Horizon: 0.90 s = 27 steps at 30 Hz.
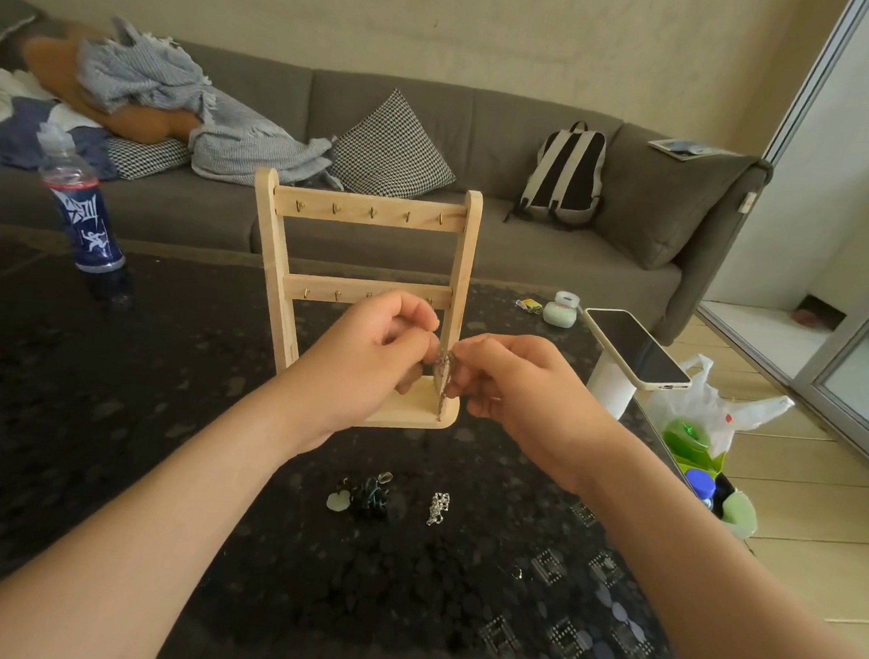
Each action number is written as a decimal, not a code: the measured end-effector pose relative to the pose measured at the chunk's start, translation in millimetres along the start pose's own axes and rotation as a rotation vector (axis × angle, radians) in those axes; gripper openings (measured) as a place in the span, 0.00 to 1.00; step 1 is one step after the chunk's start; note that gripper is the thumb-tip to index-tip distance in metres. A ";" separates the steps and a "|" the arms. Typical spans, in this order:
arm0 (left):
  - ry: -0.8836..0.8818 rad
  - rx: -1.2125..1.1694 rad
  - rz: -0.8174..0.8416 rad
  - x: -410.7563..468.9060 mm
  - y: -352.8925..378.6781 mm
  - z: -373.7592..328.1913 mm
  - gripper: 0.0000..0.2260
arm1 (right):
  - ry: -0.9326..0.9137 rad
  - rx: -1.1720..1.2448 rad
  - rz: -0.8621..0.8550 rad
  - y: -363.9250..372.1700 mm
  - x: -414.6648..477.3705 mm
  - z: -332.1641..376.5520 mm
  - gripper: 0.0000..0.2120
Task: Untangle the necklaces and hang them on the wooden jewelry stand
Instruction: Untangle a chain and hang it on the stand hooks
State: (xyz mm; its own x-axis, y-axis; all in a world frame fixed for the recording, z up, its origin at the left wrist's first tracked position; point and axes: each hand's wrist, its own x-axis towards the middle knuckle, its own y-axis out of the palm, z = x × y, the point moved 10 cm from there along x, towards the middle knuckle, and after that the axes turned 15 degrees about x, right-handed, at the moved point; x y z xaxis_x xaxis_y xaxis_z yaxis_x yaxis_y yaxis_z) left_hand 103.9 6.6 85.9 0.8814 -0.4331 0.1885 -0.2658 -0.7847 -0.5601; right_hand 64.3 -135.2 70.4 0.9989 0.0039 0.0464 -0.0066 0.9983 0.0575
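Observation:
A wooden jewelry stand [368,211] with two rows of small hooks stands upright in the middle of the dark table [106,435]; its hooks are bare. In front of it, my left hand [368,360] and my right hand [516,381] both pinch a bunched, tangled thin chain necklace [442,373], with a short end dangling down. On the table nearer to me lie a black cord necklace with a pale green pendant [366,497] and a small silver chain in a heap [439,507].
A blue drink bottle [83,212] stands at the table's left. A phone on a white stand [636,351] and a small pale green case [561,310] are at the right edge. A plastic bag [708,425] lies on the floor. A grey sofa is behind.

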 end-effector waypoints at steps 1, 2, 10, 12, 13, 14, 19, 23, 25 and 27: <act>-0.005 -0.020 0.025 0.0 3.3 -0.2 0.07 | 0.000 0.006 0.003 0.9 0.2 0.4 0.16; -0.005 -0.043 0.045 -0.1 6.0 -1.1 0.08 | 0.001 0.009 0.006 1.6 0.3 0.7 0.15; 0.169 0.150 0.011 -3.0 -1.7 -16.8 0.06 | -0.021 0.035 -0.141 -14.0 -1.5 3.5 0.12; 0.188 0.211 -0.002 -3.2 -2.8 -16.4 0.06 | -0.055 0.008 -0.182 -17.2 -2.0 7.0 0.14; 0.199 0.252 -0.001 -3.7 -1.5 -16.7 0.06 | -0.073 -0.017 -0.193 -17.8 -2.3 8.9 0.14; 0.210 0.285 -0.002 -4.4 -0.6 -17.7 0.07 | -0.089 -0.058 -0.196 -17.2 -3.2 10.9 0.13; 0.239 0.271 -0.084 -5.6 -7.8 -21.1 0.05 | -0.115 -0.222 -0.110 -5.0 -3.7 12.9 0.11; 0.236 0.302 -0.082 -3.1 -4.3 -17.7 0.05 | -0.102 -0.186 -0.104 -6.2 -2.7 10.1 0.10; 0.225 0.315 -0.087 -2.4 -3.4 -16.1 0.05 | -0.105 -0.169 -0.115 -7.6 -3.4 10.4 0.10; 0.229 0.320 -0.100 -2.2 -4.0 -16.8 0.05 | -0.115 -0.155 -0.123 -8.1 -4.3 11.4 0.09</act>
State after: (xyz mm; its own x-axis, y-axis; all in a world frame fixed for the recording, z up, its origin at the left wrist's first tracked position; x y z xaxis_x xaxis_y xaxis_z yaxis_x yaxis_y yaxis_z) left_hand 96.5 3.2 101.4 0.7776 -0.4772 0.4093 -0.0163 -0.6661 -0.7457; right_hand 59.5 -144.0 81.1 0.9798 -0.1163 0.1627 0.1312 0.9878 -0.0838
